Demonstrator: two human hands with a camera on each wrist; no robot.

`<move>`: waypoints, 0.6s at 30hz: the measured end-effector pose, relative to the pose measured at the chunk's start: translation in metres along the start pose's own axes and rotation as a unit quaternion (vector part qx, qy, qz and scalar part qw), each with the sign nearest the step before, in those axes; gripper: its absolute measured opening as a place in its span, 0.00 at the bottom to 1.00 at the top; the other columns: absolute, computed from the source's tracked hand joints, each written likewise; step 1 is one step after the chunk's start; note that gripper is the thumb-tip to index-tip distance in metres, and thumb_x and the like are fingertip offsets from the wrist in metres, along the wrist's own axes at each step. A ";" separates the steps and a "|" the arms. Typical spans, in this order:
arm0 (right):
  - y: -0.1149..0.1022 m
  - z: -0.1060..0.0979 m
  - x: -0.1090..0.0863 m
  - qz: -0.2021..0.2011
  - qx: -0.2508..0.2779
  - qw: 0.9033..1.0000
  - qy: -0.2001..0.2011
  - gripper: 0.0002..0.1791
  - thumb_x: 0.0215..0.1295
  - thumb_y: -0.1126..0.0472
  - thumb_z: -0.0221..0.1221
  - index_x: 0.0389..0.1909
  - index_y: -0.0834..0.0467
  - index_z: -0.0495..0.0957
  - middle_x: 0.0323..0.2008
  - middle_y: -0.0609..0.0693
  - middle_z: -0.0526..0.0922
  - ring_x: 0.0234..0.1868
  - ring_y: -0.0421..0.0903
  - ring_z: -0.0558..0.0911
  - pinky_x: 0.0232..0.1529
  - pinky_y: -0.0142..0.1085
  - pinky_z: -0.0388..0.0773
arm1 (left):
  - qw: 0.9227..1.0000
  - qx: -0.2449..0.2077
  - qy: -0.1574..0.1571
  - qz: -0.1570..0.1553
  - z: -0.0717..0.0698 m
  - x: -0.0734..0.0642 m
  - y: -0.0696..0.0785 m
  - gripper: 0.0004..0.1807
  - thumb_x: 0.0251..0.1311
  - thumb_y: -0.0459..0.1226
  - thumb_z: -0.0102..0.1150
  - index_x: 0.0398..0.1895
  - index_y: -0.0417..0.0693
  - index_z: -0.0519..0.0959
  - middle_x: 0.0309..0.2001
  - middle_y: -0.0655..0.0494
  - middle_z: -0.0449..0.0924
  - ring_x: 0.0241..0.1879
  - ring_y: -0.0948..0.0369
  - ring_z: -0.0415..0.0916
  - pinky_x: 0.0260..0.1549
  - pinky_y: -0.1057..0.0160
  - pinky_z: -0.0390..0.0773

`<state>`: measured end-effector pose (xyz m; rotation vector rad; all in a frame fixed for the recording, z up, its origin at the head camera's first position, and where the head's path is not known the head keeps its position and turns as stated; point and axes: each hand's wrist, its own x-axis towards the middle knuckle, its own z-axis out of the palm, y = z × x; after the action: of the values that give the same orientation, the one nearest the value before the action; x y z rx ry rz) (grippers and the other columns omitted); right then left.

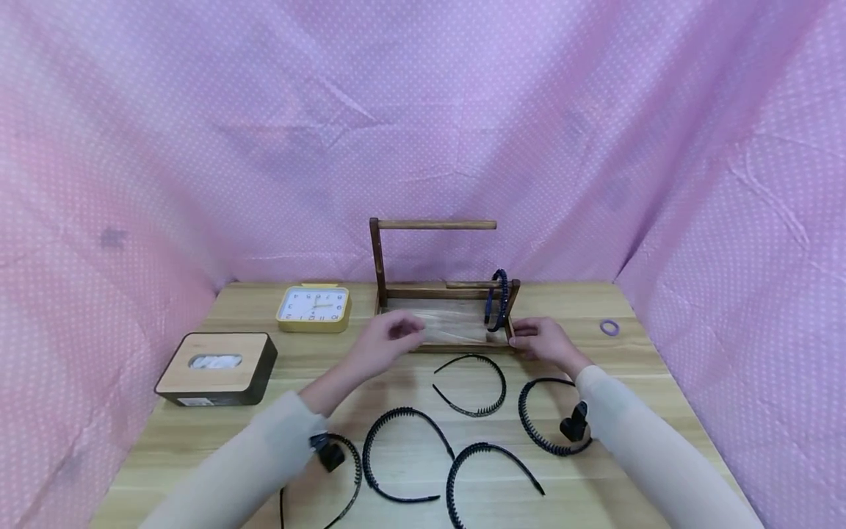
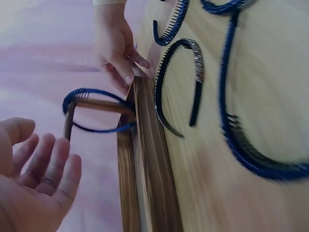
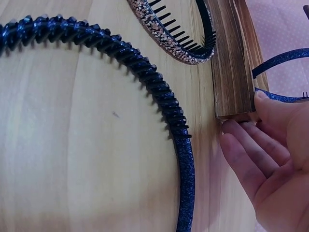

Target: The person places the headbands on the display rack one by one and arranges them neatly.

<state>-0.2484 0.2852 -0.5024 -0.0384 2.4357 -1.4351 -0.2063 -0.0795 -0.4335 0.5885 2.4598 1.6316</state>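
A brown wooden rack (image 1: 456, 348) with a tray base and two horizontal bars stands at the back of the table. On its lower right bar hangs a dark blue headband (image 1: 504, 297). My right hand (image 1: 543, 342) holds the rack's right front corner, the thumb on the inner side of the end wall and the fingers against the outside. My left hand (image 1: 390, 339) hovers over the rack's left front, its fingers loosely bent with nothing in them. A glittery headband (image 3: 176, 46) lies right in front of the rack.
Several dark toothed headbands lie nearer on the table, one black headband (image 1: 367, 448) in the middle and another (image 1: 529, 430) under the right wrist. To the left are a yellow clock (image 1: 313, 305) and a tissue box (image 1: 247, 367). A purple hair tie (image 1: 609, 321) lies at right.
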 end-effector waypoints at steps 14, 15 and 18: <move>0.004 -0.001 0.004 0.008 -0.004 1.000 0.008 0.29 0.70 0.63 0.65 0.68 0.68 0.71 0.63 0.69 0.78 0.52 0.58 0.86 0.45 0.43 0.89 | 0.986 -0.023 0.052 -0.158 -0.091 -0.144 -0.060 0.18 0.65 0.32 0.66 0.54 0.29 0.79 0.42 0.36 0.85 0.36 0.57 0.83 0.35 0.60 0.88; 0.005 -0.001 0.005 0.010 0.000 1.000 0.008 0.29 0.70 0.62 0.65 0.68 0.67 0.72 0.63 0.69 0.78 0.52 0.58 0.86 0.45 0.43 0.89 | 0.984 -0.020 0.053 -0.167 -0.093 -0.152 -0.064 0.19 0.64 0.32 0.66 0.54 0.29 0.79 0.42 0.37 0.85 0.36 0.58 0.84 0.34 0.61 0.87; 0.006 0.000 0.005 0.009 0.007 1.000 0.001 0.30 0.70 0.62 0.66 0.69 0.68 0.71 0.63 0.69 0.78 0.53 0.58 0.86 0.47 0.44 0.89 | 0.980 0.001 0.052 -0.190 -0.094 -0.174 -0.075 0.19 0.64 0.33 0.68 0.54 0.31 0.80 0.41 0.42 0.86 0.35 0.59 0.83 0.32 0.64 0.85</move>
<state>-0.2524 0.2875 -0.5091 -0.0121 2.4206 -1.4450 -0.0952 -0.2535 -0.4815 0.0236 2.4494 1.5370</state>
